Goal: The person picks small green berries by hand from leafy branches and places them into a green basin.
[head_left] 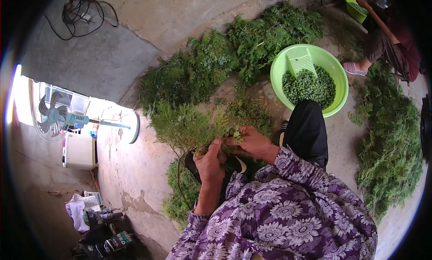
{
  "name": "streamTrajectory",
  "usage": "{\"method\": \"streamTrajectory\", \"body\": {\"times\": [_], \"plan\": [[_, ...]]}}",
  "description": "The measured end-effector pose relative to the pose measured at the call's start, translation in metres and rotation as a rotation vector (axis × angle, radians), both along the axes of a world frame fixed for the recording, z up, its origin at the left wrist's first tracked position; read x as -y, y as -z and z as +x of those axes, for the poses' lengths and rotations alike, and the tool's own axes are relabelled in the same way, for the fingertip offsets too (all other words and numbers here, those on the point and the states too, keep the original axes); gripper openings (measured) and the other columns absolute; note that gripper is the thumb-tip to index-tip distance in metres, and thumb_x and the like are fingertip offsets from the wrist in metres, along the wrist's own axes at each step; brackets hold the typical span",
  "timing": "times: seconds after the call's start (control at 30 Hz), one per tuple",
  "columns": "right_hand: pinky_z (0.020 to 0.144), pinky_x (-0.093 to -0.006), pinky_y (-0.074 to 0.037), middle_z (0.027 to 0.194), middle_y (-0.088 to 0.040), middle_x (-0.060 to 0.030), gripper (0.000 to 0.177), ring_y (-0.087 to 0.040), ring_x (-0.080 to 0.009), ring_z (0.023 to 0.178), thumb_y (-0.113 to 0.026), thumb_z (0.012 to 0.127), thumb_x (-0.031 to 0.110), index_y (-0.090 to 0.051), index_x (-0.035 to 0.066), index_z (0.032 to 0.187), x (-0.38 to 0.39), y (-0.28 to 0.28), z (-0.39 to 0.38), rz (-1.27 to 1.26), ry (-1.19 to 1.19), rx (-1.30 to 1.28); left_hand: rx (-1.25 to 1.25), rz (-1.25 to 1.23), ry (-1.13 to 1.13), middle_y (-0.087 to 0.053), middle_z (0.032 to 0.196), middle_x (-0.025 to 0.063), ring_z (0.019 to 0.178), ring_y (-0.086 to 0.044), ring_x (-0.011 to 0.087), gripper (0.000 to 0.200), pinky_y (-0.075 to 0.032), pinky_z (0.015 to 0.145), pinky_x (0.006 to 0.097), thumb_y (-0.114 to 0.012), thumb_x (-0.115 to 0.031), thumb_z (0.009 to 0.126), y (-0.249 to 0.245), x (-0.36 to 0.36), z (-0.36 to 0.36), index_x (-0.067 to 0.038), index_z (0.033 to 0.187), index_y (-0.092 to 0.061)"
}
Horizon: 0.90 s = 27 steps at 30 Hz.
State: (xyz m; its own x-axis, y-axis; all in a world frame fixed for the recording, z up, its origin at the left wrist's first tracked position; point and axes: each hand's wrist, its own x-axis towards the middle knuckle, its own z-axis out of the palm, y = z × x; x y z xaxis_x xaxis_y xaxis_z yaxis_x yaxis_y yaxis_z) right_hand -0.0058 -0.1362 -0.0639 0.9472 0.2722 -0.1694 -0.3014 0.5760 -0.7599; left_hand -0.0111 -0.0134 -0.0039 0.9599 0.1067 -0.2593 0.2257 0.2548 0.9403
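Note:
A leafy green branch is gripped in my left hand, its sprays spreading up and left over the floor. Close beside it, my right hand has its fingers pinched at small pale green berries on the sprigs. The fingertips of both hands nearly meet. Up and right of my right hand stands a light green basin, holding many round green berries around a ridged washboard part.
Heaps of cut branches curve behind the hands, with another pile at the right. A co-worker sits at the upper right with a green container. A standing fan, coiled cable and clutter are left.

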Motion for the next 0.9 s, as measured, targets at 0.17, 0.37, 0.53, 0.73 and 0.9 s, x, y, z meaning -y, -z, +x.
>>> {"method": "streamTrajectory", "body": {"times": [0.17, 0.37, 0.53, 0.73, 0.9], "plan": [[0.052, -0.0218, -0.047, 0.078, -0.057, 0.0018, 0.016, -0.053, -0.0065, 0.062, -0.056, 0.082, 0.015, -0.055, 0.006, 0.095, -0.005, 0.041, 0.012, -0.176, 0.033, -0.043, 0.045, 0.005, 0.01, -0.054, 0.063, 0.0012, 0.045, -0.045, 0.0079, 0.007, -0.034, 0.039, 0.0213, -0.064, -0.006, 0.074, -0.007, 0.001, -0.006, -0.004, 0.073, -0.058], [0.047, -0.0221, -0.043, 0.08, -0.055, -0.0046, 0.025, -0.056, -0.0123, 0.066, -0.052, 0.08, 0.01, -0.047, 0.005, 0.104, 0.003, 0.03, 0.0, 0.237, -0.047, -0.327, 0.018, 0.01, -0.056, -0.053, 0.061, 0.002, 0.043, -0.044, 0.0096, 0.012, -0.031, 0.037, 0.0232, -0.066, -0.007, 0.073, -0.022, -0.003, 0.004, -0.005, 0.073, -0.054], [0.057, -0.0238, -0.046, 0.086, -0.055, -0.0018, 0.028, -0.057, -0.0123, 0.071, -0.053, 0.08, 0.014, -0.047, 0.008, 0.107, 0.007, 0.019, 0.001, 0.428, -0.268, -0.006, 0.004, 0.009, 0.01, -0.046, 0.059, -0.0007, 0.045, -0.04, 0.0098, 0.017, -0.032, 0.039, 0.0244, -0.061, -0.015, 0.079, -0.019, -0.006, 0.008, -0.008, 0.068, -0.051], [0.06, -0.0245, -0.046, 0.089, -0.056, -0.0012, 0.031, -0.056, -0.0121, 0.073, -0.052, 0.08, 0.012, -0.046, 0.01, 0.11, 0.004, 0.02, 0.0, 0.436, -0.235, -0.076, 0.022, -0.122, 0.058, -0.049, 0.059, 0.0034, 0.042, -0.042, 0.0117, 0.018, -0.032, 0.036, 0.0263, -0.066, -0.01, 0.074, -0.009, -0.015, 0.012, -0.004, 0.074, -0.048], [0.059, -0.0234, -0.045, 0.088, -0.056, -0.0007, 0.031, -0.056, -0.011, 0.071, -0.055, 0.08, 0.011, -0.048, 0.009, 0.11, -0.005, 0.025, -0.001, 0.405, -0.204, -0.063, 0.008, -0.112, 0.002, -0.051, 0.063, 0.0041, 0.044, -0.045, 0.0123, 0.025, -0.033, 0.036, 0.0262, -0.067, -0.009, 0.073, -0.007, -0.014, 0.013, -0.004, 0.081, -0.044]]}}
